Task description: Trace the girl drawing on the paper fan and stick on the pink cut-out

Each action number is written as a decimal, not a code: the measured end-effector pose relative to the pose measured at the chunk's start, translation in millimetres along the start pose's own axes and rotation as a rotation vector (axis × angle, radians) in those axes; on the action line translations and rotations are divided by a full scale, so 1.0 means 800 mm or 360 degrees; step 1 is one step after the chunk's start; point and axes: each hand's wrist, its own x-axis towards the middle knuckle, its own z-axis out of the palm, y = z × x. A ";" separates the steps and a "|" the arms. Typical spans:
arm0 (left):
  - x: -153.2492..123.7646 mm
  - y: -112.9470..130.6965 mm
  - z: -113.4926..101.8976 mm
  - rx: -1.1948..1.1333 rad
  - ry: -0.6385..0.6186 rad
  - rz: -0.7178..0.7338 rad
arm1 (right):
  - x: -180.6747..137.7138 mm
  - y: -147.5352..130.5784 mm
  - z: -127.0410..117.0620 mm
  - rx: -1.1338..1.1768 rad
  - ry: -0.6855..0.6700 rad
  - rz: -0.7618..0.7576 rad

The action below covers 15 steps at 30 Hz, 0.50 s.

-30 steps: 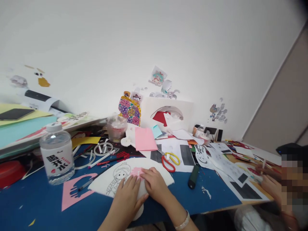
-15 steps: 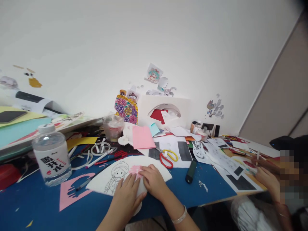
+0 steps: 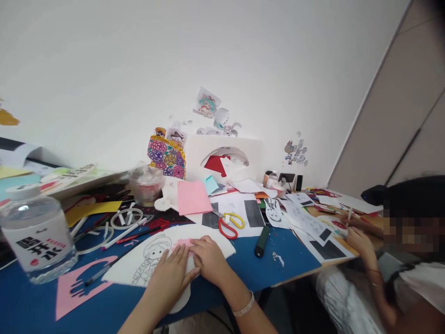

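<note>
A white fan-shaped paper (image 3: 212, 236) lies on the blue mat in front of me. On its left part is a line drawing of a girl (image 3: 155, 255) with a braid and crown. A small pink paper cut-out (image 3: 181, 243) sits on the fan's middle, mostly covered by my fingers. My left hand (image 3: 174, 273) lies flat over it, fingers stretched out. Beside it, my right hand (image 3: 208, 260) presses down with bent fingertips on the cut-out's right side, touching my left fingers. Both hands rest on the fan; neither visibly grips anything.
Scissors (image 3: 229, 225) with red and yellow handles lie behind the fan, a dark green cutter (image 3: 262, 241) to the right. Left are a water bottle (image 3: 36, 236), a pink paper frame (image 3: 69, 292) and a pen (image 3: 100, 271). Another person's hand (image 3: 361, 241) works at far right.
The view has turned to the right, so everything appears shifted left. My hands stay pressed on the pink cut-out, almost unchanged.
</note>
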 end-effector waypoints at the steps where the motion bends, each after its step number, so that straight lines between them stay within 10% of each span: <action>1: 0.000 0.001 -0.003 -0.0008 -0.0005 -0.0014 | -0.002 0.000 -0.003 0.0006 0.0031 0.0027; 15: 0.021 0.007 -0.010 0.0044 0.0190 -0.0029 | -0.016 0.000 -0.011 0.0071 0.0128 0.0173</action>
